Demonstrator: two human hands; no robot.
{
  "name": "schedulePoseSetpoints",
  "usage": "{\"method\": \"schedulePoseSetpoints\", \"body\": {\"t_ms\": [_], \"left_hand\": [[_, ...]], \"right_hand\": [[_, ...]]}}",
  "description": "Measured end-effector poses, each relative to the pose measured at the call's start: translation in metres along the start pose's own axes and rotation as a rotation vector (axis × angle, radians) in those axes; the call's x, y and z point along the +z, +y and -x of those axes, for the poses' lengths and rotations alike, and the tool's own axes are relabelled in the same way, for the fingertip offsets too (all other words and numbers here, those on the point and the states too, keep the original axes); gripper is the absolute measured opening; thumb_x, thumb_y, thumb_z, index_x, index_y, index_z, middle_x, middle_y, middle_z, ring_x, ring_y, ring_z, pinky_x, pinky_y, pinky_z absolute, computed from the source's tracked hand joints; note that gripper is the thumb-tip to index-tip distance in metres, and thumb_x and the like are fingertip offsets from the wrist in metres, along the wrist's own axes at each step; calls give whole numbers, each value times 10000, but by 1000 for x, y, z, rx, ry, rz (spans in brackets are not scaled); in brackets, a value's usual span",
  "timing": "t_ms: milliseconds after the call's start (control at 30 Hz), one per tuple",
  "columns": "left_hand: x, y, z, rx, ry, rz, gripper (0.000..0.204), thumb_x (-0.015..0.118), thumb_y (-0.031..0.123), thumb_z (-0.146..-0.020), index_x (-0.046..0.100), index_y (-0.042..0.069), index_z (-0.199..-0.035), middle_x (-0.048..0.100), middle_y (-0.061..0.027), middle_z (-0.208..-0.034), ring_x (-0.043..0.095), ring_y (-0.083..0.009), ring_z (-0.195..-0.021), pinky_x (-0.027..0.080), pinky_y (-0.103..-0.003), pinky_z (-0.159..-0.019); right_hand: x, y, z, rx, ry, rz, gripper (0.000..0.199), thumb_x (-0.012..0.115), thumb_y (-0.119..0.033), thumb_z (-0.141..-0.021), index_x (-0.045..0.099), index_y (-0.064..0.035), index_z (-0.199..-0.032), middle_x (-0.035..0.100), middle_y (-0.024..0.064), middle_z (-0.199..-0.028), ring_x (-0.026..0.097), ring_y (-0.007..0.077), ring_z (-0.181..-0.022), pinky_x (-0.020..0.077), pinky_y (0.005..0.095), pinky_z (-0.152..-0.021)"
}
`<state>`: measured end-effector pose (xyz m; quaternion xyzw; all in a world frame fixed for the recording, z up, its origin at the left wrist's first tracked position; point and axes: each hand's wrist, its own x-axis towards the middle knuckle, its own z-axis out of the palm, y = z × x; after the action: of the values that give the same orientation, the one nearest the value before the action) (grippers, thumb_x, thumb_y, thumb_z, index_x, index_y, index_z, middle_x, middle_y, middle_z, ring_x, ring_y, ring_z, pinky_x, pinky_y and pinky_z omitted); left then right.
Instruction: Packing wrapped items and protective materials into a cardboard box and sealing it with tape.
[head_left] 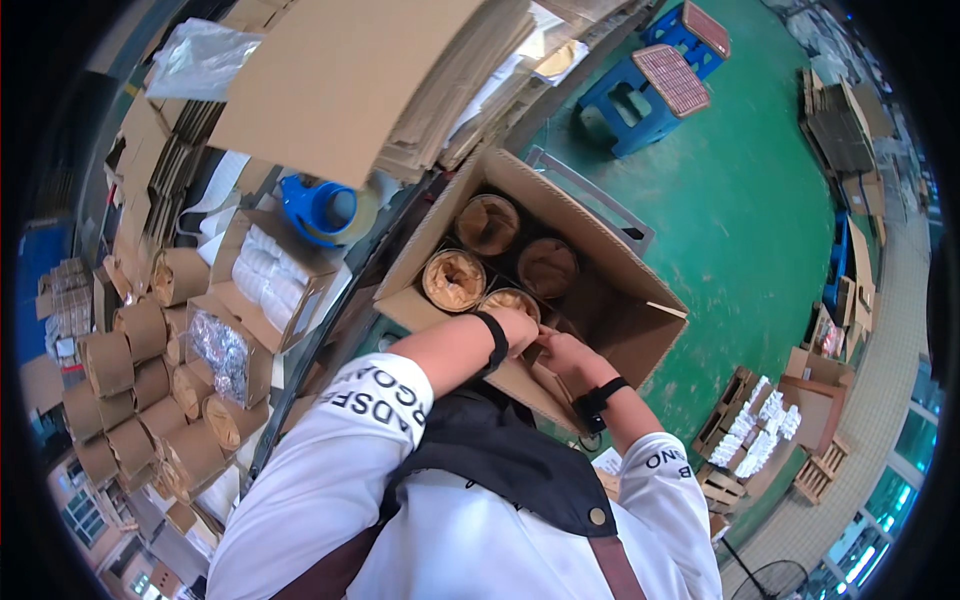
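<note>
White sleeves (300, 470) and a dark apron (500, 460) fill the foreground. Left hand (512, 330) and right hand (570, 358) nearly meet, fingers curled partway; whether they grip anything cannot be seen. Just beyond, one open cardboard box (615, 272) shows four round cylinders (454, 280), topped with crumpled brown paper, clustered left. Farther off stand two blue stools (640, 105).

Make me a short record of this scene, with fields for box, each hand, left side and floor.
Box: open cardboard box holding four cylinders with brown paper showing at their tops
Left hand: left hand at the cylinder nearest the wearer; grip unclear
Right hand: right hand beside the left one; grip unclear
Left side: blue tape dispenser, piled brown rolls
Floor: green floor, two blue stools
</note>
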<state>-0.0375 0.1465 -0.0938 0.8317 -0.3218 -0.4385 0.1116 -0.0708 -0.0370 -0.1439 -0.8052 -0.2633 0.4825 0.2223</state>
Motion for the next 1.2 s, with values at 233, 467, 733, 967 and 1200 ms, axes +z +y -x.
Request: {"method": "schedulePoseSetpoints", "body": {"t_ms": [233, 467, 733, 967, 1200], "left_hand": [[21, -28, 235, 146, 688, 702, 334, 613, 317, -890, 617, 60, -1103, 628, -128, -1004, 626, -321, -921, 487, -418, -831], [222, -43, 449, -1381, 1197, 281, 628, 785, 208, -682, 495, 43, -1214, 499, -152, -1157, 490, -347, -1068, 375, -448, -927], [348, -23, 501, -1097, 1739, 305, 460, 718, 105, -732, 542, 26, -1150, 527, -151, -1152, 485, -350, -1116, 343, -428, -991], [305, -27, 618, -1527, 1410, 105, 469, 770, 339, -713, 599, 53, -1042, 568, -115, -1033, 532, -268, -989, 362, -437, -849], [330, -74, 591, -1460, 1101, 112, 678, 777, 508, -639, 606, 7, -1063, 610, -198, -1046, 572, -384, -980, 457, -470, -840]], "right_hand": [[-86, -155, 58, 5, 67, -323, 203, 620, -77, -894, 619, 21, -1072, 683, 134, -869, 679, 176, -825, 529, 310, -738], [-23, -428, -28, -777, -387, -102, 267, 616, -153, -903, 594, -12, -1129, 645, 165, -951, 644, 295, -864, 511, 363, -764], [232, -563, -151, -938, 119, 1174, 458, 722, -374, -731, 624, -62, -1053, 600, 86, -1012, 525, 265, -1041, 289, 563, -975], [208, -566, -117, -901, -47, 1088, 381, 712, -399, -733, 672, -88, -951, 626, 58, -972, 573, 232, -1006, 265, 516, -986], [106, -476, -46, -696, 42, 338, 422, 768, -418, -727, 633, -84, -947, 635, 78, -872, 614, 224, -890, 366, 435, -891]]}}
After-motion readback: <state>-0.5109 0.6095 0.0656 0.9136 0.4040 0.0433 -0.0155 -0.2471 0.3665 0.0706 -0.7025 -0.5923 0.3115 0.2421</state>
